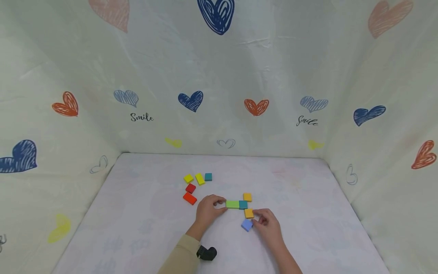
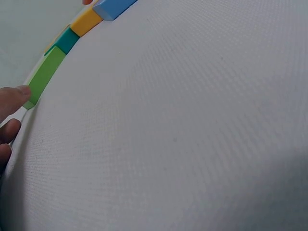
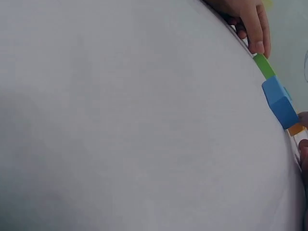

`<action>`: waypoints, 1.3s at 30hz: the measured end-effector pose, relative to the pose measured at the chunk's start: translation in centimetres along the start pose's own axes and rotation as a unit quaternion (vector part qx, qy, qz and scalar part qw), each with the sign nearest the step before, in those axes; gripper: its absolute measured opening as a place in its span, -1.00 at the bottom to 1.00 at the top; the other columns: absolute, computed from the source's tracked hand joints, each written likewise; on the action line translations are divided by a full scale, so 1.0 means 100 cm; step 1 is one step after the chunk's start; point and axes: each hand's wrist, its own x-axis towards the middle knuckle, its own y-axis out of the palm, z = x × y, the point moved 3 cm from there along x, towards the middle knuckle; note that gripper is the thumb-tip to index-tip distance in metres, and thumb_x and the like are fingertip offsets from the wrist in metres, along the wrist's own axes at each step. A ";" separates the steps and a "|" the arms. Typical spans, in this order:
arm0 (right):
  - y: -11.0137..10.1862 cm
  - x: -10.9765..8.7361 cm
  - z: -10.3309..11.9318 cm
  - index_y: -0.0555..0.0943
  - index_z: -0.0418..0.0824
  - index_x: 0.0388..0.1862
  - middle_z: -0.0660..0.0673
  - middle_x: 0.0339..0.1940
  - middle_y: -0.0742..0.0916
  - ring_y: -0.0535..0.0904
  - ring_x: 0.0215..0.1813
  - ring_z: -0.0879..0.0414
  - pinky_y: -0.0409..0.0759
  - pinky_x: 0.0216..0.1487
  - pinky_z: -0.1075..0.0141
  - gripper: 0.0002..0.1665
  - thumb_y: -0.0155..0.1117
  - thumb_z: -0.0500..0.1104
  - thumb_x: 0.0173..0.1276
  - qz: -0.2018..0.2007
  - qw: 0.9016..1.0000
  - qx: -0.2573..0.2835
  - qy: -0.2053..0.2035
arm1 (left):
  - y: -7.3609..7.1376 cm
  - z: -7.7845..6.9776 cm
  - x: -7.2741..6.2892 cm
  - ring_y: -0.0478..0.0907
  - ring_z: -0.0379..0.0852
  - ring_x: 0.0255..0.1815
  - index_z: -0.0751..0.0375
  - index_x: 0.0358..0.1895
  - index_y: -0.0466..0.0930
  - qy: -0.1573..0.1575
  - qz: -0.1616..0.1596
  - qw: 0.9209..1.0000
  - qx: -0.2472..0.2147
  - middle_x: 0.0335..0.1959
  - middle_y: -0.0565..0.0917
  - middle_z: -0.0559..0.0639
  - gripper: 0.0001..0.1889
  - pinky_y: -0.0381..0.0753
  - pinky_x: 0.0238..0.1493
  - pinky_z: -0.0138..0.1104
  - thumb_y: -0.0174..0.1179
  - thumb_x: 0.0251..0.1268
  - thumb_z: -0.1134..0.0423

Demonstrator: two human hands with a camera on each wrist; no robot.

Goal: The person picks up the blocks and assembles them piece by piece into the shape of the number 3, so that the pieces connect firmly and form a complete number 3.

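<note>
A light green block (image 1: pixel 232 204) lies end to end with a teal block (image 1: pixel 243 204). The left hand (image 1: pixel 209 210) holds the green block's left end between thumb and fingers; its thumb (image 2: pixel 21 91) shows there in the left wrist view. One orange block (image 1: pixel 247 197) sits above the teal block, another orange block (image 1: pixel 249 213) below it. At the lower orange block's right side, the right hand (image 1: pixel 268 225) has its thumb and index finger about the edge. A blue block (image 1: pixel 247 225), turned at an angle, lies just below, close to the right thumb; it partly hides the orange block in the right wrist view.
Left of the hands lie two yellow blocks (image 1: pixel 188 178), a small teal block (image 1: pixel 208 177), a dark red block (image 1: pixel 190 188) and a red block (image 1: pixel 189 198). A white cloth (image 1: pixel 143 213) covers the table. Heart-patterned curtains (image 1: pixel 219 76) stand around it.
</note>
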 end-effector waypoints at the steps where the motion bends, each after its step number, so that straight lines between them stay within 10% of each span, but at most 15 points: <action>1: 0.000 0.001 0.000 0.70 -0.08 -0.05 0.04 -0.24 0.59 0.43 -0.35 0.13 0.44 -0.39 0.41 -0.63 0.46 -0.30 0.14 0.007 1.000 -0.001 0.007 | 0.000 0.000 0.000 0.43 -0.26 -0.30 -0.10 -0.11 0.73 -0.001 0.000 1.000 0.000 -0.34 0.59 -0.32 -0.70 0.51 -0.24 -0.38 0.49 0.04 0.07; 11: -0.005 0.014 -0.001 0.67 -0.11 0.07 0.01 -0.25 0.60 0.40 -0.30 0.10 0.42 -0.40 0.39 -0.57 0.44 -0.28 0.18 0.070 0.997 0.019 0.025 | 0.002 0.001 -0.001 0.42 -0.27 -0.30 -0.11 -0.11 0.74 0.003 0.000 1.000 -0.001 -0.34 0.59 -0.33 -0.70 0.50 -0.25 -0.39 0.49 0.03 0.06; 39: -0.003 0.015 0.001 0.67 -0.14 -0.01 0.01 -0.30 0.59 0.40 -0.32 0.10 0.40 -0.41 0.38 -0.62 0.45 -0.26 0.16 0.058 0.998 0.016 0.036 | 0.000 -0.001 0.000 0.43 -0.26 -0.29 -0.11 -0.11 0.73 -0.006 -0.005 1.000 0.008 -0.34 0.58 -0.32 -0.72 0.51 -0.20 -0.35 0.48 0.06 0.07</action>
